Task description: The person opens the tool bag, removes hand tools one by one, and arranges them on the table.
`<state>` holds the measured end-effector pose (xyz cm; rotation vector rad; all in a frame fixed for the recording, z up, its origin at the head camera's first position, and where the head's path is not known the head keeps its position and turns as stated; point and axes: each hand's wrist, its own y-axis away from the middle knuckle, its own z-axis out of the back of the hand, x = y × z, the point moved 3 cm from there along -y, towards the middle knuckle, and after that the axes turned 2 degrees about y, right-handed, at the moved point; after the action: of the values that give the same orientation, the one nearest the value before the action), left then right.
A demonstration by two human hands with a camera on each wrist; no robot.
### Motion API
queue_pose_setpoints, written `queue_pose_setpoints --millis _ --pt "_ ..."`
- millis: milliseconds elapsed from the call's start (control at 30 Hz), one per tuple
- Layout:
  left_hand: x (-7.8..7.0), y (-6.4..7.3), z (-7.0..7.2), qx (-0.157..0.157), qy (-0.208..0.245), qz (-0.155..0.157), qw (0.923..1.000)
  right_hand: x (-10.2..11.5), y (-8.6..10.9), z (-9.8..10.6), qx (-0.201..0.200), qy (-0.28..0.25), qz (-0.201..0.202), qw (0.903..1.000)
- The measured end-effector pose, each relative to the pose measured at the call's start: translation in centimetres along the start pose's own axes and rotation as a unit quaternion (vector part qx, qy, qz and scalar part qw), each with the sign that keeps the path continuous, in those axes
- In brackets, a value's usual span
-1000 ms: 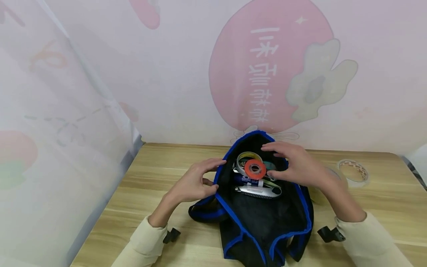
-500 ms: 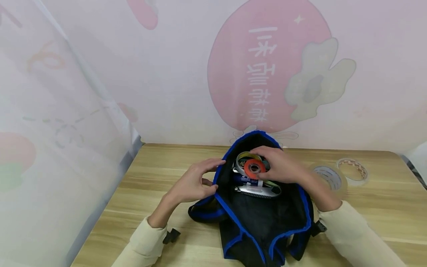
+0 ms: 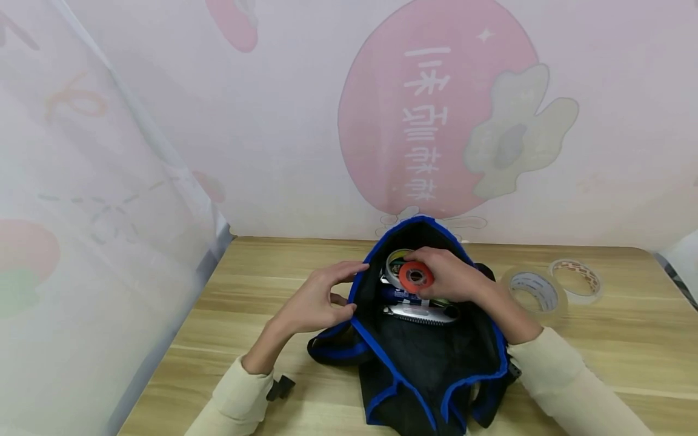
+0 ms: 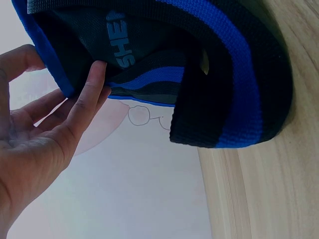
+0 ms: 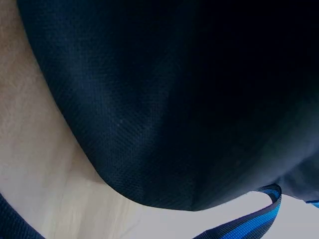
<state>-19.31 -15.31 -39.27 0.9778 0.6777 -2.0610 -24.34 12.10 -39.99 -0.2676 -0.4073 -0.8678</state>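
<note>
A black tool bag (image 3: 436, 357) with blue edging lies with its mouth open toward me. My left hand (image 3: 325, 297) pinches its left rim; in the left wrist view the fingers (image 4: 85, 102) lie against the fabric beside the blue edge. Inside the bag, my right hand (image 3: 449, 275) holds a red roll of electrical tape (image 3: 409, 275) between thumb and fingers. Behind that roll is a larger pale tape roll (image 3: 390, 266). Below sit a dark blue tube-like item (image 3: 395, 295) and a silver utility knife (image 3: 417, 313). Bag fabric fills the right wrist view, hiding that hand.
Right of the bag, a wide clear tape roll (image 3: 558, 303) and a thinner one (image 3: 594, 284) lie on the wooden table (image 3: 627, 345). A black-and-blue strap (image 3: 338, 351) loops out at the bag's left. A printed cloth (image 3: 283, 151) hangs behind the table.
My right hand has moved left and farther into the bag, closing its fingers on the red electrical tape. My left hand stays at the rim.
</note>
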Motion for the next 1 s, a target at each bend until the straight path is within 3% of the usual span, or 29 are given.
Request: queue_pose_setpoints --millis 467,1000 --pt "-0.1 0.1 0.0 -0.001 -0.007 0.001 1.0 0.7 0.4 0.0 -0.022 0.014 -0.008 0.9996" --pt "0.1 0.0 0.1 -0.003 0.001 -0.001 1.0 2.5 3.7 3.6 -0.094 -0.028 -0.002 0.9952"
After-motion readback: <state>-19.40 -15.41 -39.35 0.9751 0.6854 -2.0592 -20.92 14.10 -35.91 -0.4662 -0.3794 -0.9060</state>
